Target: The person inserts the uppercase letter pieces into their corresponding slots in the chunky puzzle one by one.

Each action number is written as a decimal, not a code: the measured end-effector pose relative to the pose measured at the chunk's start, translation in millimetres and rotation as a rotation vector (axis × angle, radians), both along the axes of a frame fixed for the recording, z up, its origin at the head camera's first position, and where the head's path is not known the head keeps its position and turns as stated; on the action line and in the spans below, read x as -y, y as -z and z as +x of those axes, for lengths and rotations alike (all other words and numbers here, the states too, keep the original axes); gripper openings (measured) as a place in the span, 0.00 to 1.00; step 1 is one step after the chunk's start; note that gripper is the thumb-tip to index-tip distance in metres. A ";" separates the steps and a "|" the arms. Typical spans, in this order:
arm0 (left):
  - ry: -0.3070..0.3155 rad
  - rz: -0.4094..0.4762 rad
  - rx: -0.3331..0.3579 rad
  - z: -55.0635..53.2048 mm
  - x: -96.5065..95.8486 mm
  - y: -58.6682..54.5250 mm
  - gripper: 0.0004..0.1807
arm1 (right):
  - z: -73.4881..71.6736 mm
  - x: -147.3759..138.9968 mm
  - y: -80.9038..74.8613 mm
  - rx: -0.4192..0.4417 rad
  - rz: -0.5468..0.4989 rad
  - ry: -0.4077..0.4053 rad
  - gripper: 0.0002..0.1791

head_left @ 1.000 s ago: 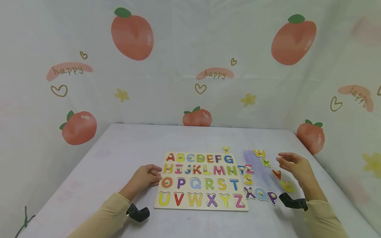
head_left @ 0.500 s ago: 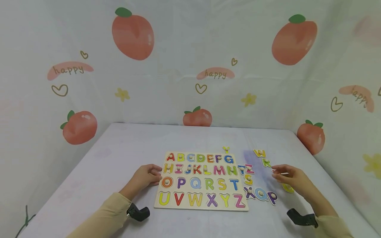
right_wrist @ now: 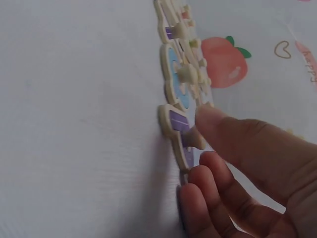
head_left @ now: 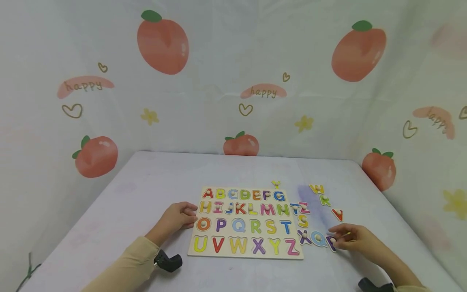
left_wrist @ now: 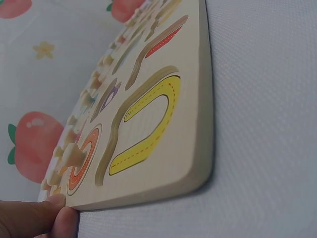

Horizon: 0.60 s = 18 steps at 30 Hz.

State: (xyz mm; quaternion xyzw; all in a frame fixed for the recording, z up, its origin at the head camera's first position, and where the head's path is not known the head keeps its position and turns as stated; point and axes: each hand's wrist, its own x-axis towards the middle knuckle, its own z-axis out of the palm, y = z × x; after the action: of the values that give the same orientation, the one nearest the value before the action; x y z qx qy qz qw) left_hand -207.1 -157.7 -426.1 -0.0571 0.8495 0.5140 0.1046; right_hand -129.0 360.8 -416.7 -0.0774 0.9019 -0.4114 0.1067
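Alphabet puzzle board (head_left: 249, 245) lies flat at lower centre of the head view; we count A through O seated, the O piece (head_left: 203, 224) being the last, while the P recess (head_left: 220, 224) and those beyond it show only printed letters. The purple P piece (head_left: 330, 242) lies on the table (head_left: 153, 174), lower right, just beside the Q piece (head_left: 318, 239). At it, the right hand (head_left: 359, 241): thumb and bent fingers parted around the knob (right_wrist: 193, 139), no firm hold visible; contact we cannot confirm. We read the step in hand as picking up the P; the next move would call for a pinch on that knob, a lift clear of the Q, then turning the letter upright to suit its recess. The left hand (head_left: 176, 219) has loosely bent fingers, tips against the board's left edge, nothing lifted; we take it as steadying. Further out, the X piece (head_left: 304, 237) lies left of the Q, with the S piece (head_left: 303, 221) above; the V piece (head_left: 337, 215) sits above the right hand, the Y piece (head_left: 276, 184) beyond the board's top edge. Behind all, a peach-printed backdrop (head_left: 204, 121).
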 end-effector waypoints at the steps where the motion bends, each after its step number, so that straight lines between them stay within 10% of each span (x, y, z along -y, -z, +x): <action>1: 0.002 -0.001 -0.001 -0.2 -0.1 0.2 0.19 | 0.7 0.1 0.9 0.002 -0.004 0.001 0.21; 18: -0.006 -0.003 -0.003 0.2 0.0 1.0 0.18 | -1.7 11.4 -11.9 0.018 0.142 0.117 0.12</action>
State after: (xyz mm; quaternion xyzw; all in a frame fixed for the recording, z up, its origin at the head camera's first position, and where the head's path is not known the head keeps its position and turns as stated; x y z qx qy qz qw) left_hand -206.9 -157.7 -427.2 -0.0589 0.8504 0.5129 0.1020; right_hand -130.7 349.4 -404.8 -0.0130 0.9308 -0.3526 0.0956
